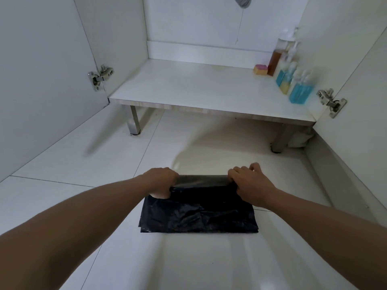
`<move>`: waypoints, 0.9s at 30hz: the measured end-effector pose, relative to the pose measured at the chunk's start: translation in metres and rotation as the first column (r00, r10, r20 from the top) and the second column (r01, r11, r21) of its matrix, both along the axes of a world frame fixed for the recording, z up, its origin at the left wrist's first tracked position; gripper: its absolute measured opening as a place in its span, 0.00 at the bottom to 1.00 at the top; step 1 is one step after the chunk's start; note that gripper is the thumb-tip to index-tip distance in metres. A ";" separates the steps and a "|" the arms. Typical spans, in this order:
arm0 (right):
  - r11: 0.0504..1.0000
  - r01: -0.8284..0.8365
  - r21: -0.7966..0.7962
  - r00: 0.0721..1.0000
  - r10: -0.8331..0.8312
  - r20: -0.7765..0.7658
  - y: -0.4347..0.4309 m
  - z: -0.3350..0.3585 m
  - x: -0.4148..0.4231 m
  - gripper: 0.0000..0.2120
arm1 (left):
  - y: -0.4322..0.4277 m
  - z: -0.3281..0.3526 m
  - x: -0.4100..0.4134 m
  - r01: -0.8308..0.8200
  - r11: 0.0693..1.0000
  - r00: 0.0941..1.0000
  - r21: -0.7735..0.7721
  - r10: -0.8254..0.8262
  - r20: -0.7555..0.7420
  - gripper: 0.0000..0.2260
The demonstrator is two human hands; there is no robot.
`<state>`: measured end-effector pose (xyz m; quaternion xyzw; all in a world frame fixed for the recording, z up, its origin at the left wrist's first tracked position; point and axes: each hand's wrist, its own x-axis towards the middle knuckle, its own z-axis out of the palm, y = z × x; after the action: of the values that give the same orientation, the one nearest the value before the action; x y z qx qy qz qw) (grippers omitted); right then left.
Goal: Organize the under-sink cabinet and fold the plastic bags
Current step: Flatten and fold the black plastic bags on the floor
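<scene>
Black plastic bag (199, 214) flat on floor (62, 195) at 6 o'clock; left hand (162, 181) and right hand (250, 183) each pinch its far folded edge.

Black plastic bag (199, 210); white floor tiles (62, 164); blue bottles (299, 93); pink-yellow sponge (260, 69).

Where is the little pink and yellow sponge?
In the head view the sponge sits on the white cabinet shelf, toward the back right, just left of the bottle of brown liquid.
</scene>
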<state>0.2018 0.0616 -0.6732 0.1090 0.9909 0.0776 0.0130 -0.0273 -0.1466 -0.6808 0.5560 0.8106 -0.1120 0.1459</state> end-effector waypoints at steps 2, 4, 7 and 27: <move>0.999 -0.025 -0.027 0.999 0.026 0.042 -0.004 -0.006 0.008 0.13 | -0.006 -0.008 0.008 0.011 0.999 1.000 -0.038 -0.010 0.017 0.11; 0.997 -0.047 -0.065 0.994 0.053 0.098 -0.008 -0.013 0.016 0.17 | -0.010 -0.017 0.014 0.035 0.997 0.999 -0.074 -0.033 0.037 0.09; 0.989 -0.084 -0.124 0.986 0.100 0.130 -0.014 -0.026 0.029 0.18 | -0.016 -0.026 0.019 0.067 0.992 0.997 -0.109 -0.062 0.048 0.08; 0.942 -0.118 -0.313 0.959 0.190 0.211 -0.062 -0.046 0.054 0.17 | -0.010 -0.041 0.048 0.012 0.983 0.996 0.181 -0.027 0.083 0.20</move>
<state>0.2555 -0.0005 -0.7193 0.0173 0.9880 -0.0591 0.1417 0.0205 -0.1564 -0.7213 0.5791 0.8049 -0.0160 0.1284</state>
